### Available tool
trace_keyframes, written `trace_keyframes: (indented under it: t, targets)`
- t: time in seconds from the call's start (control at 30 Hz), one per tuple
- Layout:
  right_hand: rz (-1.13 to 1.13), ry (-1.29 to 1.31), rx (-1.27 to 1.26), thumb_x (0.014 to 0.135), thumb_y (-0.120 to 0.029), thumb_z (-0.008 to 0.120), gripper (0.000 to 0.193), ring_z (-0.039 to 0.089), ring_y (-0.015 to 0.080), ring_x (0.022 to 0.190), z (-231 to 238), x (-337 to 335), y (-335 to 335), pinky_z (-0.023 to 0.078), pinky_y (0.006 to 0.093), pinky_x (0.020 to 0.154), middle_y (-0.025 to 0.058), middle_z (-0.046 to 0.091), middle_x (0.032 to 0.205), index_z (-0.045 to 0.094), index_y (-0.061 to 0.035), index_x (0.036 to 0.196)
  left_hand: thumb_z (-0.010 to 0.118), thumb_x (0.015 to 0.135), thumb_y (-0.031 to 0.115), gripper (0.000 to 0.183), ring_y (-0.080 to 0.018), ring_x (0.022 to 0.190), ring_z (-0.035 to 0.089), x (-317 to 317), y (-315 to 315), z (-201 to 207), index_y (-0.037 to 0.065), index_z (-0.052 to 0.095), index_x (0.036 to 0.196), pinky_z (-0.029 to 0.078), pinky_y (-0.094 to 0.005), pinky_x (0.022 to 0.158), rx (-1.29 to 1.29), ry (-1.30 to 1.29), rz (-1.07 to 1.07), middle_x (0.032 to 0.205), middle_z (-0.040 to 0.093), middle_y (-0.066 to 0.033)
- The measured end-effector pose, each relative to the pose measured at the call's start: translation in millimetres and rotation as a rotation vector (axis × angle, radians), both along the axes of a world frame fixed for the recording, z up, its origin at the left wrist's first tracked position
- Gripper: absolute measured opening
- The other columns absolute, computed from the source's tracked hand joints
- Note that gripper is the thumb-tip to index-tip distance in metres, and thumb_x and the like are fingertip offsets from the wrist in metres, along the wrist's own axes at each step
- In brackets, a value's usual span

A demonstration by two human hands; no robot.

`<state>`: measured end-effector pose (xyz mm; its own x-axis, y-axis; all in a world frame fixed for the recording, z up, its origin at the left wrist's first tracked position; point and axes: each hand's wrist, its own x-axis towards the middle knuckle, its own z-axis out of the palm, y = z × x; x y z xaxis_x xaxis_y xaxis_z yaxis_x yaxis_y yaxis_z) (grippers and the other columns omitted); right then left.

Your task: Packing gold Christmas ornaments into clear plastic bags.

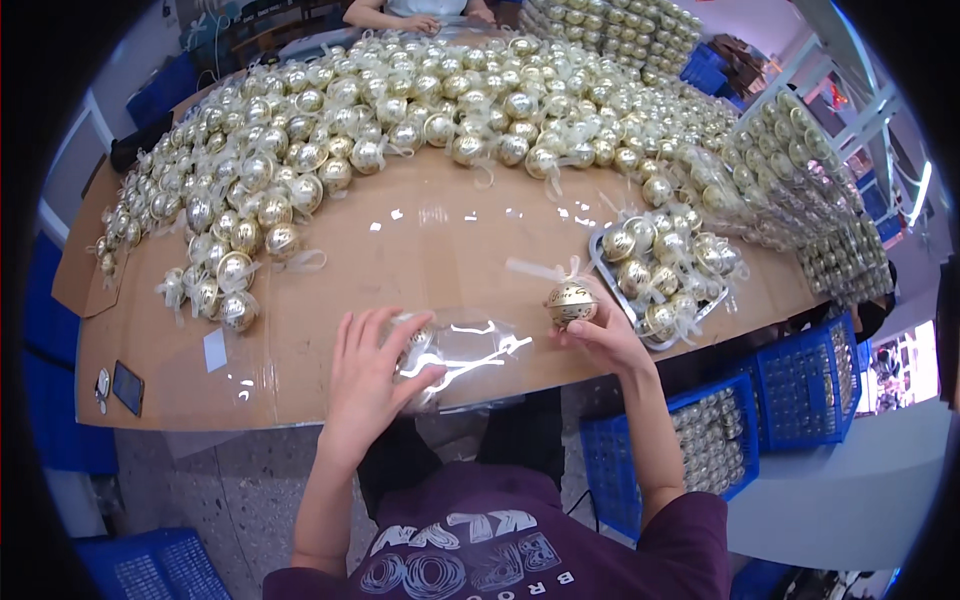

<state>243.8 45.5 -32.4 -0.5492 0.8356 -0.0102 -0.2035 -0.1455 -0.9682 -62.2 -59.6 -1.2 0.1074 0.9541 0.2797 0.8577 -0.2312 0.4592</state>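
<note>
My right hand is closed around a shiny gold ball ornament with dark lettering. Its pale sheer ribbon stands up from the top and trails left. My left hand curves over the left end of a clear plastic pack at the table's near edge, thumb and fingers apart around it. Shiny balls show through the plastic between that thumb and the forefinger, partly hidden by the hand. Glare on the pack hides some of its shape. Beside my right hand, a metal tray holds several ribboned gold balls.
A large heap of gold balls arcs across the cardboard-covered table. Stacked clear packs stand at right. Blue crates sit below the right edge. A phone lies at left. Another person's hand is across the table.
</note>
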Motion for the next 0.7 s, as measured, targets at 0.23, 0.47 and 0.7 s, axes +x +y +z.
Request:
trace_keyframes:
  t: [0.23, 0.47, 0.7]
  targets:
    - [0.012, -0.519, 0.545, 0.065, -0.006, 0.085, 0.062, 0.055, 0.0172, 0.105, -32.0, -26.6, -23.2, 0.049, 0.0278, 0.085, 0.006, 0.053, 0.114, 0.054, -0.0023, 0.119, 0.065, 0.082, 0.038, 0.049, -0.0322, 0.123, 0.041, 2.9, -1.1, 8.8, 0.02, 0.057, 0.127, 0.02, -0.0494, 0.112, -0.021, 0.022, -0.032, 0.124, 0.049, -0.0137]
    - [-0.066, -0.28, 0.288, 0.075, -0.003, 0.073, 0.048, 0.058, 0.0142, 0.101, -23.1, -85.0, -23.1, 0.049, 0.0267, 0.084, 0.0061, 0.059, 0.113, 0.055, -0.0039, 0.12, 0.054, 0.091, 0.03, 0.037, -0.0333, 0.126, 0.037, 5.5, -1.8, 5.6, 0.032, 0.058, 0.128, 0.018, -0.0567, 0.11, -0.013, 0.229, -0.144, 0.13, 0.043, -0.0149]
    - [-0.615, -1.578, 0.876, 0.072, -0.008, 0.069, 0.028, 0.063, 0.0349, 0.094, 49.4, 7.9, 64.5, 0.054, 0.0392, 0.077, 0.0173, 0.061, 0.109, 0.063, -0.0043, 0.1, 0.055, 0.09, 0.024, 0.035, -0.0339, 0.123, 0.038, 4.6, -4.9, 9.3, 0.029, 0.061, 0.124, 0.021, -0.0565, 0.108, -0.008, 0.207, -0.138, 0.13, 0.044, -0.016]
